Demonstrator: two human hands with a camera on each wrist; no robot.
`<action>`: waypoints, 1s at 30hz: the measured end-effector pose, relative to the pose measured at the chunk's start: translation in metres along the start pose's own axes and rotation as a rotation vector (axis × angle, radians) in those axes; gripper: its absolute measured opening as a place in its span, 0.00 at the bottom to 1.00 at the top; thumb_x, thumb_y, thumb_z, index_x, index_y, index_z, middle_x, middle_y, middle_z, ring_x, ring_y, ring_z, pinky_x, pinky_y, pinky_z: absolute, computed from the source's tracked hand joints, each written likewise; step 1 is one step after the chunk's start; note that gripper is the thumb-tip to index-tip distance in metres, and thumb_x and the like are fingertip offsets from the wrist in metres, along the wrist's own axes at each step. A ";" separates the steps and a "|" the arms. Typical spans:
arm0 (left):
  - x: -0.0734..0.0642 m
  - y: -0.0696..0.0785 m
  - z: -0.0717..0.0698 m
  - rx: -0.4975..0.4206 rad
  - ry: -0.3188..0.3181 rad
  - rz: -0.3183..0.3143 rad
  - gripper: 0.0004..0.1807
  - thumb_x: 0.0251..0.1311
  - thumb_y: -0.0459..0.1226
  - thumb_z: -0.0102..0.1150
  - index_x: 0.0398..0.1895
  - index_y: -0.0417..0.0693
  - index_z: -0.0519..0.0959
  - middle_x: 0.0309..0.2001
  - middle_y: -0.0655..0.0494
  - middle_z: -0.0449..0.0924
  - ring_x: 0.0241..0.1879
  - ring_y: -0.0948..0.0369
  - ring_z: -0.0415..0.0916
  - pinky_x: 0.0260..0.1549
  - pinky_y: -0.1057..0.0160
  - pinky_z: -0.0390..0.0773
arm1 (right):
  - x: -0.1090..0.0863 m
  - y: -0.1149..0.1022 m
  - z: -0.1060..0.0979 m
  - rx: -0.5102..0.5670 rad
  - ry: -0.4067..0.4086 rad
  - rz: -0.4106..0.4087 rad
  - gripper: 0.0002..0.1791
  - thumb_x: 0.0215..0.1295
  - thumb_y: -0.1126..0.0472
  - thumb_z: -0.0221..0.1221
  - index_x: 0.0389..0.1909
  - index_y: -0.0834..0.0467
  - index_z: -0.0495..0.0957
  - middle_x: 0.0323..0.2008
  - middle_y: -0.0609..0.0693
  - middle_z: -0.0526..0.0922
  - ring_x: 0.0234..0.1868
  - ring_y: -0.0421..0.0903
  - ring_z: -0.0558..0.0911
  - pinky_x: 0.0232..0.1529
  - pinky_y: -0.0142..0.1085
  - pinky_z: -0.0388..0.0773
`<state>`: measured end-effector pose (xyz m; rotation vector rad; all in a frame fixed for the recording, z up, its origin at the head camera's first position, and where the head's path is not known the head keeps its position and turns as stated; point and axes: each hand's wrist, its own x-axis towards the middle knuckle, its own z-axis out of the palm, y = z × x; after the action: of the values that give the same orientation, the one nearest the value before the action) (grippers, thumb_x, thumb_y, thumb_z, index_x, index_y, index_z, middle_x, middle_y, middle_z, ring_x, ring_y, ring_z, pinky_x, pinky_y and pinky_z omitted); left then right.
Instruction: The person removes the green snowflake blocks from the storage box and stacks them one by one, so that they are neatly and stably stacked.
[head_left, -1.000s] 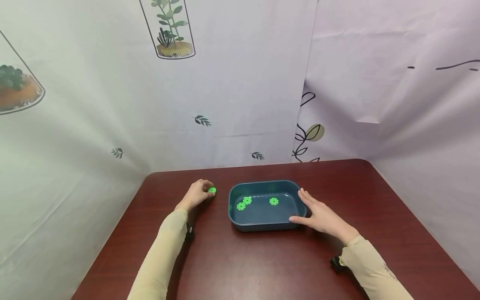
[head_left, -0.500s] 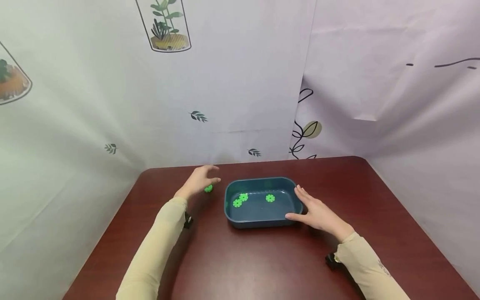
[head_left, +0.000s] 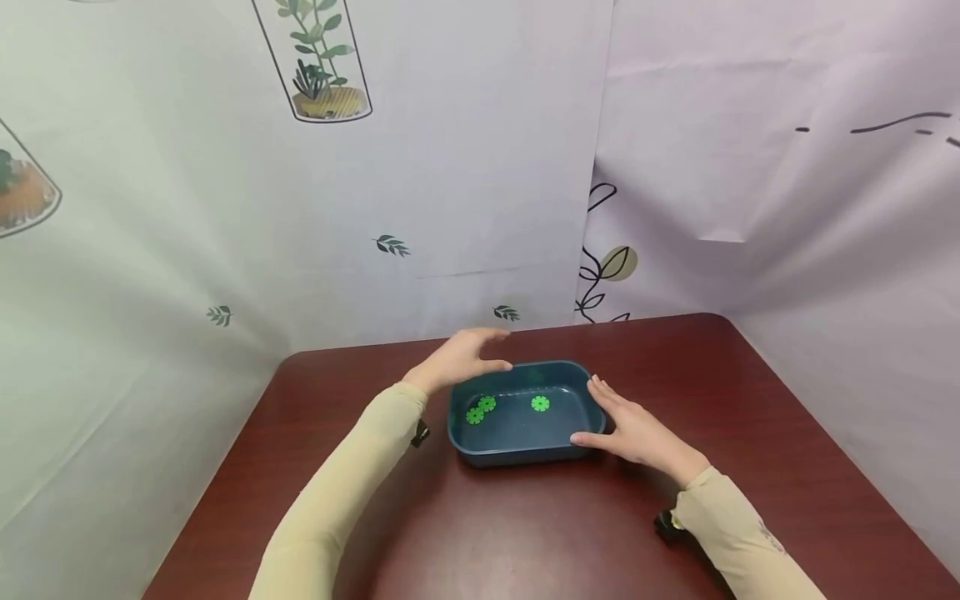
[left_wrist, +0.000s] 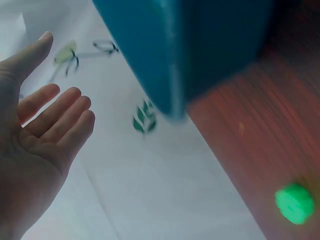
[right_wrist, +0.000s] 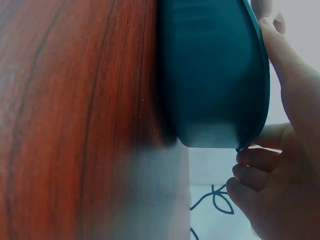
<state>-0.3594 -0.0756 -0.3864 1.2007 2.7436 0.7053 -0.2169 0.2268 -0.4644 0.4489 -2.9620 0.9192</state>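
A dark blue rectangular tray stands on the table with three green notched plastic discs inside: two touching discs, one in front of the other on the left, and a single disc right of the middle. My left hand hovers over the tray's back left corner, its fingers extended and palm bare in the left wrist view. My right hand holds the tray's right end, thumb on the near rim and fingers bent at the end rim. Another green piece, blurred, lies on the table; my left arm hides it in the head view.
The reddish-brown table has its back edge against a white printed cloth. Cloth also hangs along both sides. A black device sits at each wrist, one on the left and one on the right.
My left hand has left the green piece on the table at the left, opened its fingers and moved right to the tray's back left corner. My right hand stays at the tray's right end.
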 end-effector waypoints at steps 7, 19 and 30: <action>0.018 0.027 0.015 0.107 -0.113 0.084 0.33 0.65 0.49 0.66 0.71 0.49 0.72 0.67 0.54 0.74 0.69 0.58 0.68 0.66 0.55 0.68 | -0.001 -0.001 -0.002 0.006 -0.014 0.009 0.64 0.54 0.24 0.61 0.79 0.62 0.50 0.79 0.61 0.49 0.76 0.65 0.55 0.66 0.63 0.63; 0.034 0.039 0.039 0.235 -0.260 0.183 0.31 0.64 0.44 0.68 0.68 0.44 0.74 0.65 0.51 0.76 0.65 0.58 0.72 0.63 0.59 0.72 | -0.003 -0.001 -0.001 -0.001 -0.016 -0.002 0.64 0.54 0.23 0.60 0.79 0.62 0.51 0.79 0.62 0.49 0.75 0.65 0.57 0.65 0.61 0.65; 0.046 0.040 0.053 0.317 -0.345 0.186 0.30 0.62 0.40 0.70 0.68 0.46 0.75 0.65 0.53 0.76 0.65 0.60 0.72 0.62 0.63 0.71 | -0.002 -0.004 -0.003 0.010 -0.016 0.010 0.63 0.55 0.25 0.61 0.79 0.62 0.51 0.79 0.62 0.49 0.74 0.67 0.58 0.65 0.63 0.64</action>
<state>-0.3515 0.0011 -0.4107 1.4885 2.5334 0.0545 -0.2138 0.2259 -0.4596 0.4443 -2.9782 0.9355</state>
